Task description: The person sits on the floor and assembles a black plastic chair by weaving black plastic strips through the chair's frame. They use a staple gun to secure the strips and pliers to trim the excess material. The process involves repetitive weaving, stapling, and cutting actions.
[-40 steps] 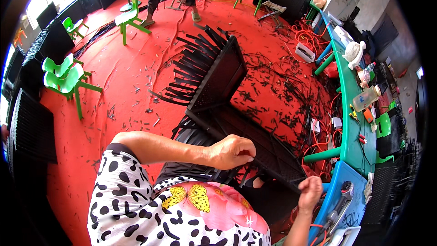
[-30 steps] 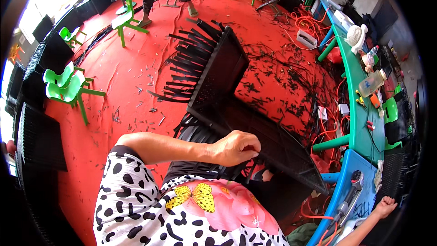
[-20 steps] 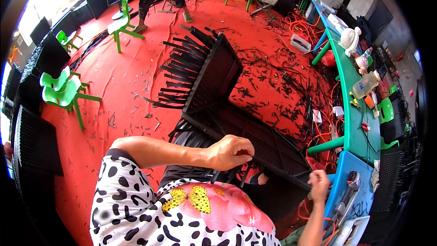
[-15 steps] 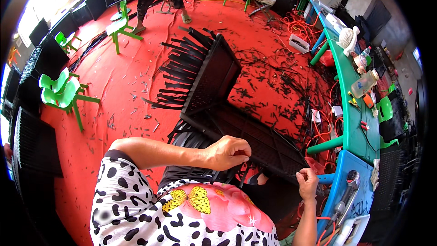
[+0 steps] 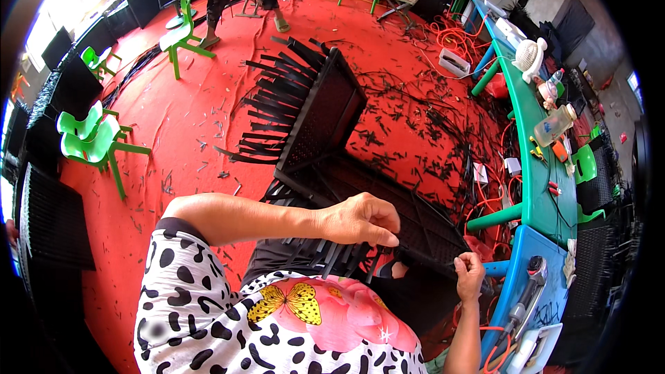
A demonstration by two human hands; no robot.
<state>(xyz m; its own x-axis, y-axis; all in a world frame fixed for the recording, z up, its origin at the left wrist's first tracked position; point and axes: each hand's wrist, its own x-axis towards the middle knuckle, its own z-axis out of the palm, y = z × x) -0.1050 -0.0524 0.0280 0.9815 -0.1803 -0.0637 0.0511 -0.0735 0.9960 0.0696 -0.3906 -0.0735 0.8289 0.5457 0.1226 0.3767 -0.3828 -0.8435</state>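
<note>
A black woven wicker piece (image 5: 322, 121), bent like an L, lies across my lap and reaches out over the floor. Loose flat black strips (image 5: 280, 100) fringe its far left edge, and more strips (image 5: 332, 256) hang along the near edge by my lap. My left hand (image 5: 361, 220) is above the near panel (image 5: 415, 221), fingers curled and thumb pressed in; whatever is in them is hidden. At the panel's right end my right hand (image 5: 470, 274) is closed, its fingertips together; I cannot make out what they hold.
A green table (image 5: 547, 197) and a blue table (image 5: 509, 291) with a power tool (image 5: 530, 291) stand close on my right. Black strip scraps and orange cords (image 5: 460, 34) litter the red floor (image 5: 159, 159). Green chairs (image 5: 100, 142) stand left; a seated person (image 5: 242, 0) works at the far side.
My left hand has moved a little right and up over the panel, thumb now lower. The right hand stays almost in place. The far person's hand has shifted.
</note>
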